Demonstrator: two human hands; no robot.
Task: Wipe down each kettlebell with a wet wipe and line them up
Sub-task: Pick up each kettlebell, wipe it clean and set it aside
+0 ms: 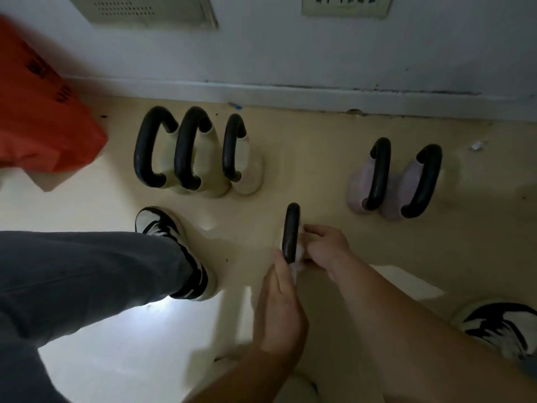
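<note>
Floor [319, 158], beige, runs to the wall at top. Orange bag [37, 112] at upper left. Three cream kettlebells [186, 146] stand touching in a row, centre-left. Two lilac kettlebells [406, 181] stand side by side at right, well apart from the row. Held kettlebell [291, 231] is at centre, black handle up. Right hand [327, 248] curls round its body. Left hand [280, 303] pinches wet wipe [293, 270] against the handle's near end.

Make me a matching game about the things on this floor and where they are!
1. cream kettlebells
2. lilac kettlebells
3. orange bag
4. lone kettlebell

A. between the left hand and right hand, with the wet wipe
B. far left edge
C. row of three by the wall
D. pair on the right

Pairs: 1-C, 2-D, 3-B, 4-A
</note>
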